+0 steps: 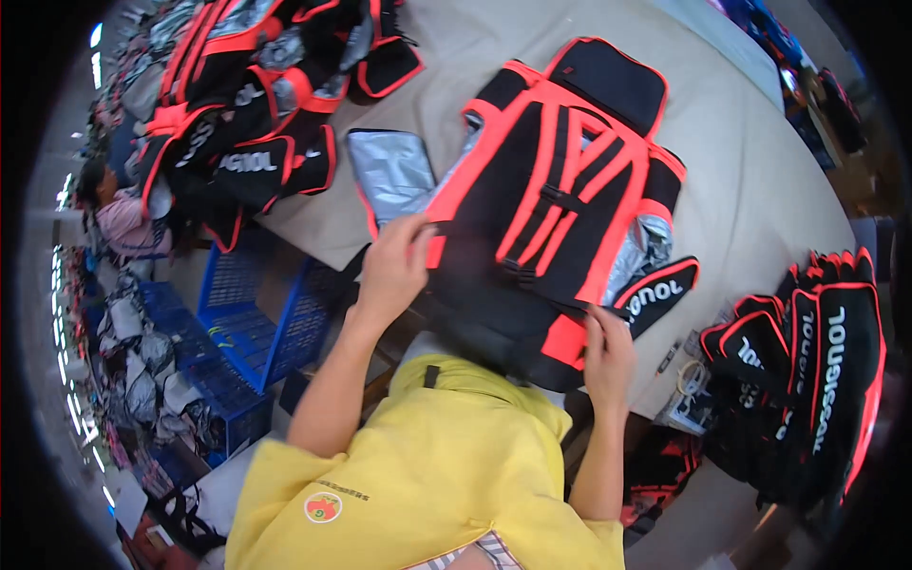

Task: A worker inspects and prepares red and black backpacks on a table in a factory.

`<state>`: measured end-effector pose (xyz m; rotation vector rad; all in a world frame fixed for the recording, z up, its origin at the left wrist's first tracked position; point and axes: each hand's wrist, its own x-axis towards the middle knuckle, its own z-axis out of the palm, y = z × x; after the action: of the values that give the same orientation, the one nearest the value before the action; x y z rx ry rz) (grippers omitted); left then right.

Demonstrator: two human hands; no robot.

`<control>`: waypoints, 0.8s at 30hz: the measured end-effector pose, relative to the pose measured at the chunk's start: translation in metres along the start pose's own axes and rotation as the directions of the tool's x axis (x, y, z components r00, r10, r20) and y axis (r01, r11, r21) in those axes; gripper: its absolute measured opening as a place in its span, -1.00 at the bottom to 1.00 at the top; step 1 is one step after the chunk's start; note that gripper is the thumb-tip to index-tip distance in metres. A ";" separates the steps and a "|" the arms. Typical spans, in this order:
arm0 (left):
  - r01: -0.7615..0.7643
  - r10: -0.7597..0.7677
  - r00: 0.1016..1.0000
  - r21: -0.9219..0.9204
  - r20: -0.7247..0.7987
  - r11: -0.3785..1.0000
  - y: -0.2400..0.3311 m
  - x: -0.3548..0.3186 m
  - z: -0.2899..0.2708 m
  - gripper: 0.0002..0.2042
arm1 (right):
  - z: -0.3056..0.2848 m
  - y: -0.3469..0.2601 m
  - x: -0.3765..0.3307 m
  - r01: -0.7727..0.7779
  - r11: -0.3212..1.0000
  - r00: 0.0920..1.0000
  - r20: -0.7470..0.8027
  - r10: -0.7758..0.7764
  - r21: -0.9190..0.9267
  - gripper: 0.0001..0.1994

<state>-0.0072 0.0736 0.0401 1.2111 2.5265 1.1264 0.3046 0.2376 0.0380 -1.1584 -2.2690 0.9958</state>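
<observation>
Backpack [579, 223]: black with orange-red bands [616, 231], lying on the surface [750, 180]
Straps [559, 196]: facing up
Flap [610, 87]: spread out at the far end
Lining [634, 258]: silver, showing at both sides

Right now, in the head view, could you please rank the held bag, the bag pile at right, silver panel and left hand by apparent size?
1. Held bag
2. Bag pile at right
3. Silver panel and left hand: too alike to rank

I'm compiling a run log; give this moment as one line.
black-red bag: partly on table; left hand: at its left edge; right hand: at its lower right
</observation>
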 end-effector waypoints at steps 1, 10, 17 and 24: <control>0.108 -0.104 0.983 0.014 -0.153 0.994 -0.013 -0.023 -0.019 -0.82 | -0.007 -0.001 -0.021 -0.164 0.986 0.986 0.022 0.164 0.029 -0.80; 0.204 -0.204 0.979 0.056 -0.003 0.977 -0.082 -0.100 -0.024 -0.52 | 0.023 -0.007 -0.124 -0.132 0.990 0.909 0.394 0.138 -0.041 -0.56; -0.169 0.099 0.951 0.224 0.294 0.960 -0.085 -0.065 -0.080 -0.67 | 0.111 0.007 -0.134 -0.539 0.828 0.825 0.294 0.483 0.151 -0.52; 0.542 -0.113 0.582 -0.280 0.805 0.792 -0.097 -0.038 -0.218 -0.45 | 0.067 0.012 -0.161 -0.369 0.483 0.855 0.085 0.512 0.794 -0.75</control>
<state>-0.1292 -0.1176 0.1233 0.7469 1.5619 0.8319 0.3613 0.0833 -0.0208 -1.3210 -1.0909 1.7782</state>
